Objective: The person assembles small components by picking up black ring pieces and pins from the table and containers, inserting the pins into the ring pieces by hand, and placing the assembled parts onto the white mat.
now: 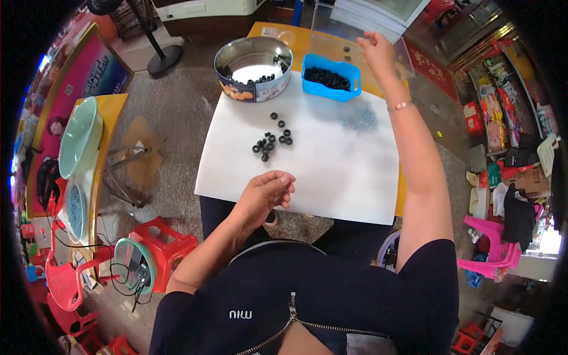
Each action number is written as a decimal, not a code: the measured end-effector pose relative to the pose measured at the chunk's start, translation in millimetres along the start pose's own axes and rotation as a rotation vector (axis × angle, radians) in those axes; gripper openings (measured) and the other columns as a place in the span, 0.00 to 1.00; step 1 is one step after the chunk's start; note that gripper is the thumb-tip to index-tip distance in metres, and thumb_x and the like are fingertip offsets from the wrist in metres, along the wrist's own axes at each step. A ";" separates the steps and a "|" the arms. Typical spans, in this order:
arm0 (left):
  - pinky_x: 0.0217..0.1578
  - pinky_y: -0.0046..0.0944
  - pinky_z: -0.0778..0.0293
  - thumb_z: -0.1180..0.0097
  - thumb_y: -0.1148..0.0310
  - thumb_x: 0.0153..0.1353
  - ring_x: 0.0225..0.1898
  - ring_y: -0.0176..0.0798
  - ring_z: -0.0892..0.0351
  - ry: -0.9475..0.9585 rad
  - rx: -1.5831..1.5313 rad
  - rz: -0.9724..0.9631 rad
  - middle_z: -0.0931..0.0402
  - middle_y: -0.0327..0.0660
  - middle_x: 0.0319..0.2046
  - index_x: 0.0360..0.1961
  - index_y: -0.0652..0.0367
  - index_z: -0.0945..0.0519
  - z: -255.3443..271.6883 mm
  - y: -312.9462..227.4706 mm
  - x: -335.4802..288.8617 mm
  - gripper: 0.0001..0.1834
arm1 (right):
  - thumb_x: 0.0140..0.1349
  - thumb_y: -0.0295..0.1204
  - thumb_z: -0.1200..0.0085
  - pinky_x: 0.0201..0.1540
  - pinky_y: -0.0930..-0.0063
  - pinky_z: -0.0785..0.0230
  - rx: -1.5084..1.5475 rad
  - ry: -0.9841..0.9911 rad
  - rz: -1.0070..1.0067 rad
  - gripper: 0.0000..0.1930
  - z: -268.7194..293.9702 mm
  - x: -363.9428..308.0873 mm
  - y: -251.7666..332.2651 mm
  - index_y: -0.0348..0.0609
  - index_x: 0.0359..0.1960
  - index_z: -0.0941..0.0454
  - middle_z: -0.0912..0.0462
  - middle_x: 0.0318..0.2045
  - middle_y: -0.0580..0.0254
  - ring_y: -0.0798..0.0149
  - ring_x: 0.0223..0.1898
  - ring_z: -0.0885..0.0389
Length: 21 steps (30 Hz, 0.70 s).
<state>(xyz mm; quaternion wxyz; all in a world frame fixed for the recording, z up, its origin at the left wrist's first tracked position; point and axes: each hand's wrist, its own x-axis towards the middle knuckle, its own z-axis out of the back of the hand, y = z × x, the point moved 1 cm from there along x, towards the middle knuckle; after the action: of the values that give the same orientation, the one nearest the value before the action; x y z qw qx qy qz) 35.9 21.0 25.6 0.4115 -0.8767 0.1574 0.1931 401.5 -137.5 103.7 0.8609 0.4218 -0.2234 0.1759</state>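
My left hand (267, 194) is held over the near edge of a white sheet (337, 177), fingers curled in and thumb against them; what they hold, if anything, is hidden. My right hand (378, 56) reaches to the far right over a clear plastic box (324, 42), its fingertips pinched together on something too small to make out. Inside that box lie a few small black pieces (347, 49). Several loose black rings (271, 138) are scattered on the sheet's left half. Beside my right forearm is a patch of tiny clear bluish pieces (358, 118).
At the sheet's far edge stand a round metal tin (272, 90) with black rings inside and a blue plastic basket (325, 91) heaped with small black pieces. A yellow table (278, 31) lies beneath. Left are a green basin (83, 139) and red stool (163, 242).
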 end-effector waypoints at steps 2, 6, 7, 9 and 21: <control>0.26 0.29 0.28 0.49 0.67 0.64 0.24 0.30 0.27 -0.058 0.035 -0.058 0.25 0.38 0.27 0.38 0.62 0.24 17.2 -1.8 1.4 0.09 | 0.54 0.37 0.43 0.40 0.69 0.29 0.067 0.163 0.000 0.14 2.2 -43.7 18.4 0.41 0.37 0.20 0.17 0.34 0.56 0.61 0.35 0.19; 0.25 0.28 0.31 0.50 0.68 0.64 0.24 0.28 0.29 -0.176 0.204 -0.221 0.25 0.38 0.28 0.38 0.62 0.23 41.0 -18.6 5.6 0.09 | 0.55 0.30 0.45 0.37 0.73 0.30 0.150 0.519 -0.085 0.09 14.7 -150.6 42.9 0.40 0.36 0.20 0.18 0.31 0.58 0.65 0.32 0.20; 0.25 0.28 0.31 0.51 0.68 0.64 0.23 0.27 0.30 -0.196 0.248 -0.268 0.25 0.37 0.27 0.38 0.62 0.23 45.9 -22.2 7.4 0.09 | 0.55 0.30 0.44 0.36 0.73 0.30 0.126 0.572 -0.104 0.09 11.9 -169.7 50.5 0.40 0.35 0.20 0.18 0.30 0.58 0.63 0.31 0.20; 0.25 0.27 0.32 0.51 0.68 0.64 0.23 0.27 0.30 -0.200 0.262 -0.277 0.26 0.37 0.28 0.38 0.63 0.23 45.1 -27.2 9.3 0.09 | 0.54 0.30 0.44 0.37 0.71 0.30 0.176 0.589 -0.082 0.09 -5.9 -200.4 47.6 0.39 0.34 0.21 0.19 0.30 0.57 0.61 0.31 0.21; 0.29 0.29 0.29 0.50 0.68 0.64 0.25 0.28 0.28 -0.145 0.243 -0.255 0.24 0.39 0.30 0.41 0.65 0.23 26.8 -18.2 11.9 0.11 | 0.51 0.25 0.41 0.35 0.78 0.32 0.201 0.499 -0.101 0.13 -22.1 -253.5 80.0 0.39 0.39 0.23 0.23 0.30 0.63 0.70 0.27 0.27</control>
<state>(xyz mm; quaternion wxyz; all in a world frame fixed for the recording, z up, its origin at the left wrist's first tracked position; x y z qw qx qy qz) 48.7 51.7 16.4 0.5457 -0.8171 0.0373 0.1819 154.9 -102.2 8.3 0.8508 0.4595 0.0357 0.2524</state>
